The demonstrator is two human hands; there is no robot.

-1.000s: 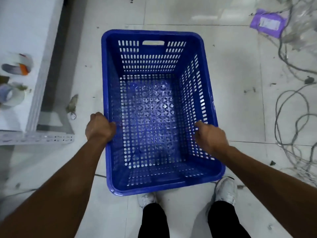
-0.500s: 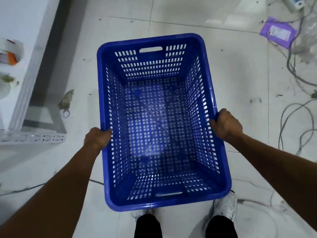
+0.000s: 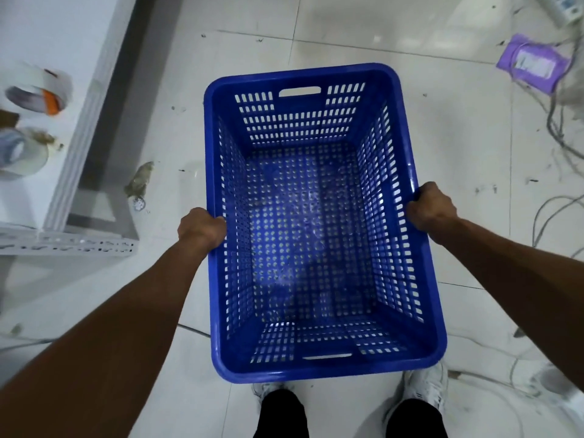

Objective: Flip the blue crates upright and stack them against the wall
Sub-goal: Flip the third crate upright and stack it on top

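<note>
Grip: left hand (image 3: 202,230) and right hand (image 3: 430,206) are each clamping a long-side rim of the perforated blue plastic crate (image 3: 316,222). Crate is facing open side up, above the white tiled floor (image 3: 347,36), directly ahead of the white shoes (image 3: 426,385).

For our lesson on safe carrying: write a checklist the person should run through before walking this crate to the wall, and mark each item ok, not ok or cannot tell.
1. Crate upright, open side up: ok.
2. Left hand has a grip on the left rim: ok.
3. Right hand has a grip on the right rim: ok.
4. Crate empty, nothing to spill: ok.
5. Floor free of trip hazards: not ok, loose cables lie on the right, and a purple packet beyond them.
6. Wall and stack spot free: cannot tell, neither is in view.
</note>
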